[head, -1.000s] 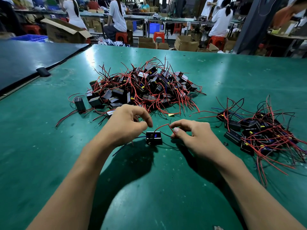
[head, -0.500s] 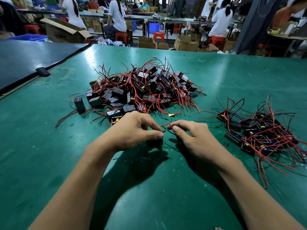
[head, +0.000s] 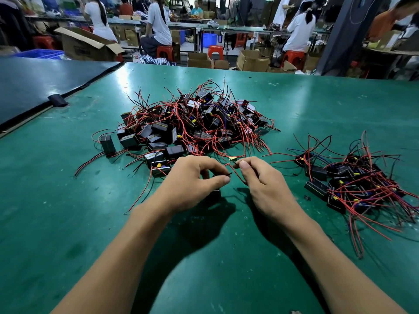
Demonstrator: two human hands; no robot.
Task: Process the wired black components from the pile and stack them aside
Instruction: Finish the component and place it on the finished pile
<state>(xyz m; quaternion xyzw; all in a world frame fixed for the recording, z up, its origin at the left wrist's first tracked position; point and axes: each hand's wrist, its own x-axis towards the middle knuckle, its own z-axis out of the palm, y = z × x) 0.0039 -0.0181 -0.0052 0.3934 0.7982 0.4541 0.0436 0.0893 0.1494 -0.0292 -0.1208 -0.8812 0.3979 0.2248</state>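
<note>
- Logging 1 green table (head: 68, 200) as the work surface; it fills the foreground of my head view.
- Left hand (head: 192, 181): fingers curled, with thumb and forefinger pinching the end of a black wire (head: 230, 174). The wire's tip pokes out toward the right hand.
- Right hand (head: 264, 186): fingers curled, with thumb and forefinger pinching a red wire (head: 237, 176) that loops down between the 2 hands.
- Component (head: 215, 194): 1 small black box resting on the table just under the left hand's fingers and mostly hidden by them. I cannot tell where the 2 wires enter it.
- Pile (head: 192, 125): a heap of black boxes tangled with red and black leads, just beyond the hands at the middle of the table. Several boxes lie loose at its left and near edges.
- Stack (head: 353, 186): a smaller, flatter group of the same wired boxes on the table, to the right of the right hand and apart from the pile. Its leads trail toward the near edge.
- Dark mat (head: 34, 87): covers the neighbouring surface at far left, with 1 black tab (head: 57, 100) at its border.
- Background: an open cardboard box (head: 86, 45), red stools (head: 164, 52), a blue crate (head: 38, 53), and several people (head: 158, 26) seated or standing farther back, mostly with backs turned.
</note>
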